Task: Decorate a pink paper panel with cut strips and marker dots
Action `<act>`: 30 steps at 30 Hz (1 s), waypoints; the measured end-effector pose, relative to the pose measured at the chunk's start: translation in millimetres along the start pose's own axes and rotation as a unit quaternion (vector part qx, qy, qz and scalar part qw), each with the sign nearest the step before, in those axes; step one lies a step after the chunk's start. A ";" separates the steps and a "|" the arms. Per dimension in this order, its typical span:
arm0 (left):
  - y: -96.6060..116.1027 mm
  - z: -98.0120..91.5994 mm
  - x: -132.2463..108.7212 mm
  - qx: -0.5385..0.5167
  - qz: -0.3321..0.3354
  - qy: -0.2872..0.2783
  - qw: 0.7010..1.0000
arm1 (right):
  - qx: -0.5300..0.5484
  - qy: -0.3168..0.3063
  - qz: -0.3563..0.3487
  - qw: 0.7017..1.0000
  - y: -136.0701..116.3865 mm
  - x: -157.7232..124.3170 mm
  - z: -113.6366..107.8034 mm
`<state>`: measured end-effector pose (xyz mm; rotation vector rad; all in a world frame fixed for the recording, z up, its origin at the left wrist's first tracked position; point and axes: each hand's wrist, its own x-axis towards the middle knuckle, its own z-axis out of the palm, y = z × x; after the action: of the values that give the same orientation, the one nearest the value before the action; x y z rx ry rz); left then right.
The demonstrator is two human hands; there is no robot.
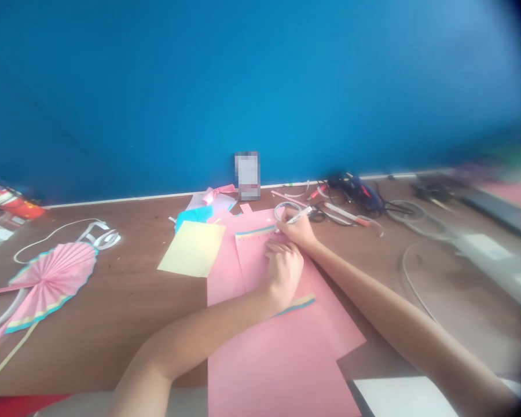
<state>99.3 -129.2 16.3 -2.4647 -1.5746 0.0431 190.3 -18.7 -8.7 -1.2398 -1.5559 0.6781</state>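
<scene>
My right hand [299, 230] is closed around a white pen [298, 215], its tip by the right end of a blue-and-yellow striped edge [256, 231] with a row of small dots. That edge borders a pink paper piece [256, 260] lying on larger pink sheets [269, 365]. Just below the pen, my left hand [285, 269] rests on the pink paper with its fingers bent and slightly apart, holding nothing. Another striped edge [301, 304] shows beneath my left wrist. A pale yellow sheet [193, 249] lies left of my hands.
A pleated pink paper fan [54, 278] lies at the left of the brown table [130, 324]. A blurred upright phone-like object [247, 175] leans on the blue wall [260, 87]. Blue paper [194, 217] and pink scraps are near it. Cables [410, 211] and tools lie right.
</scene>
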 end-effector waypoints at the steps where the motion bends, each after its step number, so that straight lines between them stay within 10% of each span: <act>1: 0.1 -2.2 -1.8 0.002 0.006 -0.005 1.000 | 0.006 -0.004 -0.001 1.000 -0.8 -0.5 0.1; 30: 1.8 -11.7 -10.9 0.009 0.021 -0.051 0.998 | 0.035 0.003 0.016 0.999 -9.2 -4.0 2.1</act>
<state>97.9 -141.6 26.4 -2.5179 -1.5549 0.1919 184.8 -25.0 -2.8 -1.2148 -1.4979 0.7435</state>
